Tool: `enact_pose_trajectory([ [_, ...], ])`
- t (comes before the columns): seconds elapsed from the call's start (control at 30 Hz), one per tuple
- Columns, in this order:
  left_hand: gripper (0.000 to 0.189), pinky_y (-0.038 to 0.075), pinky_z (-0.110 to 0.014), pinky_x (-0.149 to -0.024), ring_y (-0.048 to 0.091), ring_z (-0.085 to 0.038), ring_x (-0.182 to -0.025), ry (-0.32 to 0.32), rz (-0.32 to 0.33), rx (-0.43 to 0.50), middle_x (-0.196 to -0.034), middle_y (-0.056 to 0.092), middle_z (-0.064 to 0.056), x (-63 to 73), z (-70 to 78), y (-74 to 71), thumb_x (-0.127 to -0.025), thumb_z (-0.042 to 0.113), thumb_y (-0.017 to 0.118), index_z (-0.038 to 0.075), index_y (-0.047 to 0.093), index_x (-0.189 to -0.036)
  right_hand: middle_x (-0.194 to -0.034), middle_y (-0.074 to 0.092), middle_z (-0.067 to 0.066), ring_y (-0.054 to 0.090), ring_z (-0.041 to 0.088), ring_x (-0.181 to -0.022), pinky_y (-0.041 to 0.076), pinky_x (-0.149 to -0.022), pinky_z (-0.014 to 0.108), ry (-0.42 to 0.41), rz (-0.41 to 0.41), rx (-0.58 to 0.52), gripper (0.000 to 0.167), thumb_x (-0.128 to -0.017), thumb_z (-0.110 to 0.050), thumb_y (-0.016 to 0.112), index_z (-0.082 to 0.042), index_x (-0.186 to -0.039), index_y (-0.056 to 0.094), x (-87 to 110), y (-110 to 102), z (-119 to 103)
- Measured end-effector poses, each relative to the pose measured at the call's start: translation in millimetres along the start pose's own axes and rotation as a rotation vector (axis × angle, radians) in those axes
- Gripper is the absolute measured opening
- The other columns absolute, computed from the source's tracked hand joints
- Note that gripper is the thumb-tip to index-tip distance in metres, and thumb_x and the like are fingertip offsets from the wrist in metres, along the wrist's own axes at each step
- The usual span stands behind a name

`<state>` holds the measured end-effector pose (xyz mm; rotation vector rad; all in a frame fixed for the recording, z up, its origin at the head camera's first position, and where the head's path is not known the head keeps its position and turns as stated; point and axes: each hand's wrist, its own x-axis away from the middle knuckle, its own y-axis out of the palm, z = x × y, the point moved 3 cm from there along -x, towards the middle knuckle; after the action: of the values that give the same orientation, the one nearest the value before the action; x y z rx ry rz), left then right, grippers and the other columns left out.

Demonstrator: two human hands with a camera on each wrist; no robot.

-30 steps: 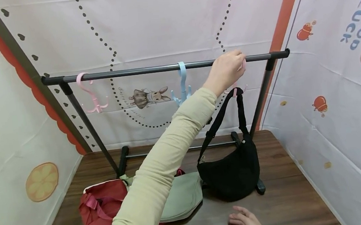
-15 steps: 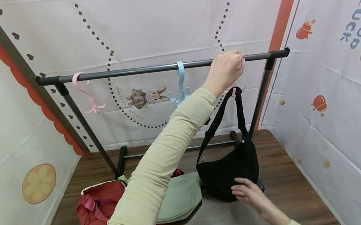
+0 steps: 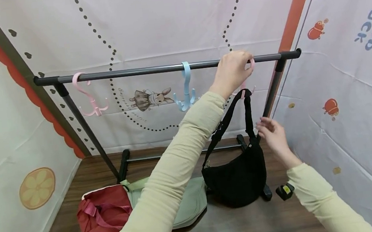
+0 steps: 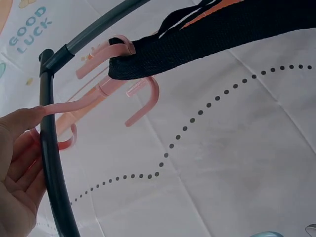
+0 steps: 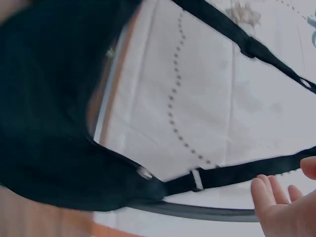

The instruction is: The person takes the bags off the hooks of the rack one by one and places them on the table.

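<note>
Left fingers, partly behind the rail, seemingly pinch a pink hook.

We see the head view softly, evenly lit, with a pale sheen on the tabletop in front of the black bag. Our wrist views look dimmer: the left bows the rail above the bag, the right blurs the bag.

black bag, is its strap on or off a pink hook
On: the strap loops over the pink hook that the left hand holds.
</note>
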<state>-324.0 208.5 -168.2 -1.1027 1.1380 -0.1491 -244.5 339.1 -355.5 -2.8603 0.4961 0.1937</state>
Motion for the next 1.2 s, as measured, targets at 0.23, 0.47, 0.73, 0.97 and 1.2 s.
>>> enact_pose_trajectory([
  [0.23,0.022,0.045,-0.024,-0.074,0.060,-0.013,-0.087,-0.017,-0.017,-0.013,-0.090,0.066,0.005,1.2,3.1,-1.4,-0.091,0.021,0.049,0.016,0.067,-0.104,-0.090,0.056,-0.014,0.054,0.000,-0.088,0.045,-0.077,0.011,-0.105,0.080,-0.119,0.033,-0.092,-0.001,0.043,0.009,-0.124,0.043,-35.8,-2,-35],
  [0.47,0.023,0.046,-0.024,-0.074,0.060,-0.013,-0.087,-0.026,-0.014,-0.019,-0.090,0.066,0.005,3.9,3.6,-0.5,-0.092,0.020,0.048,0.016,0.067,-0.103,-0.082,0.053,-0.021,0.051,-0.006,-0.082,0.041,-0.073,0.007,-0.157,0.046,0.007,0.034,-0.089,-0.001,0.048,0.013,-0.120,0.046,-54.9,8,-46],
  [0.73,0.023,0.046,-0.024,-0.072,0.061,-0.012,-0.085,-0.002,0.013,-0.027,-0.090,0.067,0.005,2.4,4.5,0.3,-0.092,0.020,0.048,0.016,0.068,-0.103,-0.072,0.055,-0.020,0.051,-0.005,-0.069,0.043,-0.067,0.009,-0.164,0.029,-0.009,0.008,-0.089,-0.003,0.049,-0.002,-0.093,0.055,-63.4,10,-43],
  [0.97,0.023,0.046,-0.023,-0.071,0.060,-0.012,-0.083,0.002,-0.006,-0.039,-0.090,0.067,0.005,1.1,3.0,-1.3,-0.092,0.020,0.047,0.016,0.067,-0.102,-0.070,0.056,-0.019,0.050,-0.002,-0.065,0.043,-0.062,0.011,-0.152,0.084,-0.017,0.010,-0.089,-0.006,0.052,-0.014,-0.086,0.057,-62.8,4,-45],
  [1.2,0.022,0.046,-0.023,-0.071,0.060,-0.012,-0.082,0.004,-0.004,-0.044,-0.087,0.066,0.005,2.1,3.7,-2.8,-0.092,0.020,0.048,0.015,0.067,-0.101,-0.064,0.054,-0.023,0.049,-0.004,-0.062,0.039,-0.058,0.011,-0.222,0.231,0.059,0.009,-0.085,-0.004,0.056,-0.010,-0.083,0.061,-64.5,-5,-58],
])
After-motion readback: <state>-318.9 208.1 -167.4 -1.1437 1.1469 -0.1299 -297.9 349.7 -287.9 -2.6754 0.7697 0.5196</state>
